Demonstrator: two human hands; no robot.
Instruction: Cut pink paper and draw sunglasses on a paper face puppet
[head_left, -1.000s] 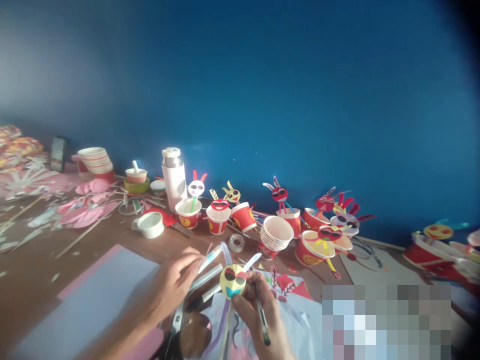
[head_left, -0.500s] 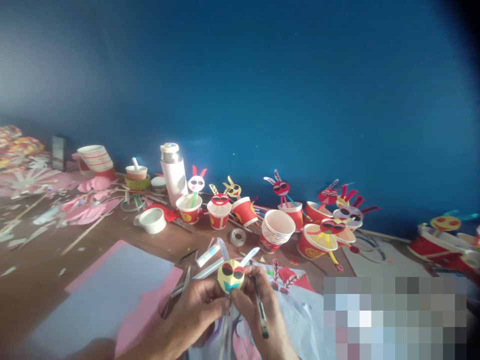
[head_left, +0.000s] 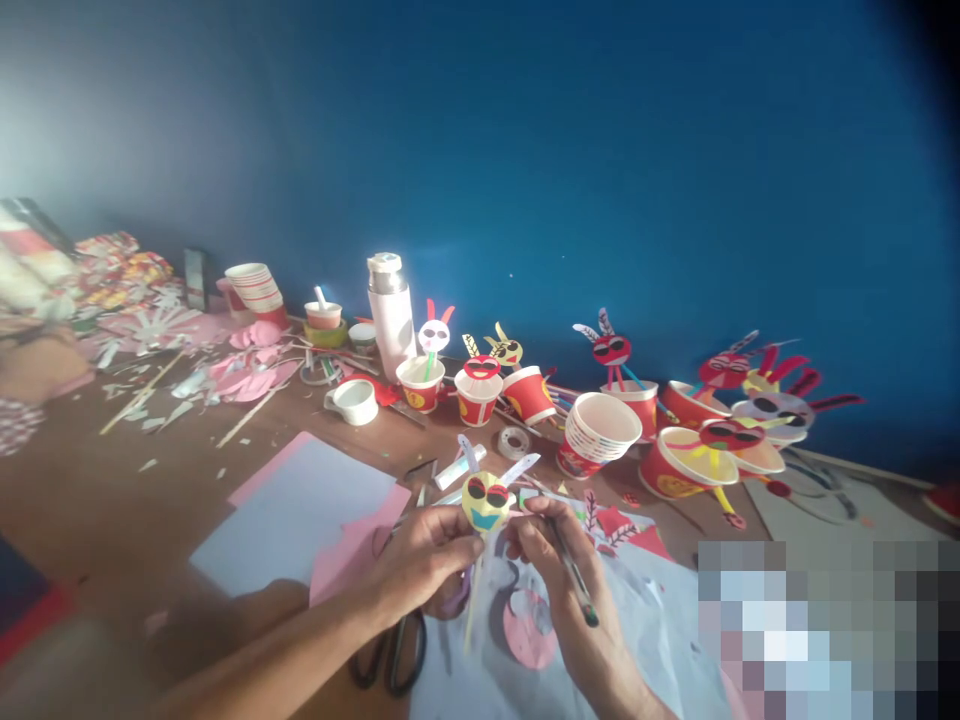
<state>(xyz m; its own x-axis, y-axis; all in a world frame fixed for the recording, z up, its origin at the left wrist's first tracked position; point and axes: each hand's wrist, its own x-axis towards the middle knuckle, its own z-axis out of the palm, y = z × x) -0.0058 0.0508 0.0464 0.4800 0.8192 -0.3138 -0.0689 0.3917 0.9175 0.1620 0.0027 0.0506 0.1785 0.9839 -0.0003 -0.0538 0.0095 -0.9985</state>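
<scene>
A yellow paper face (head_left: 484, 502) with dark-and-red eyes, a blue mouth and two pale ears is pinched at its left edge by my left hand (head_left: 435, 555). A thin stick hangs beneath it. Just to the right, my right hand (head_left: 570, 570) is closed around a pen (head_left: 574, 575), its fingertips a little apart from the face. Under the hands lies a pale blue sheet (head_left: 645, 620) with a pink paper cutout (head_left: 529, 630). Black-handled scissors (head_left: 397, 655) rest below my left wrist.
Behind stand red paper cups (head_left: 476, 398) with paper figures, a cup stack (head_left: 600, 430), a tape roll (head_left: 514, 442), a white mug (head_left: 354, 402) and a bottle (head_left: 391, 320). Blue and pink sheets (head_left: 292, 510) and scraps lie left. Another person's arm (head_left: 45, 365) shows far left.
My right hand has come away from the yellow face and moved right with the pen. My left hand still holds the face. The view has shifted, showing more of the left side.
</scene>
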